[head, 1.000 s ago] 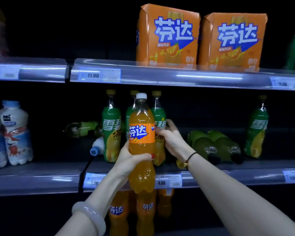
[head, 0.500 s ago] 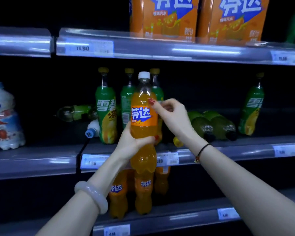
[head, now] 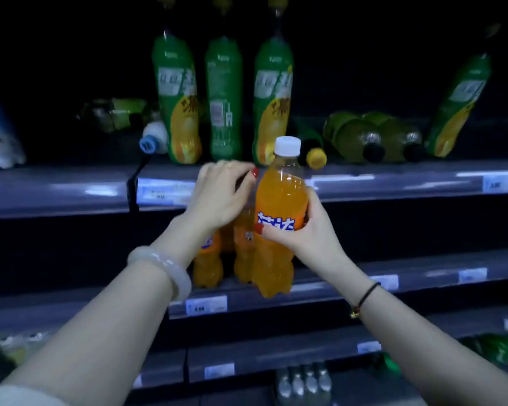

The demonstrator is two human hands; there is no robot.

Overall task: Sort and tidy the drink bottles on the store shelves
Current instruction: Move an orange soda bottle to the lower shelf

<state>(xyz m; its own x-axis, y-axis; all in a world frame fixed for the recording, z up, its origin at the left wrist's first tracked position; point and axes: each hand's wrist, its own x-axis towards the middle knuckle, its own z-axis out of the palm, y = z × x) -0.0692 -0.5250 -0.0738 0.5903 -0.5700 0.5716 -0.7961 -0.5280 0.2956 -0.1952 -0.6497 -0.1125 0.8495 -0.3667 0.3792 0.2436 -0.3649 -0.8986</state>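
Grips the orange bottle (head: 279, 194) at its label with the right hand (head: 310, 234), upright, at 3 o'clock of the shelved orange bottles (head: 207, 265). Curves the left hand (head: 220, 197) over their tops; cannot tell whether holding. Probably full, heavy, smooth; safest taken at the waist.

One view only: head-worn wide-angle cam, facing the shelves (head: 393, 183) straight on, tilted slightly down. Close in: both forearms enter from the bottom corners, left hand (head: 217, 197) and right hand (head: 314, 235) with orange bottle (head: 279, 194) mid-frame; shelf rows span full width
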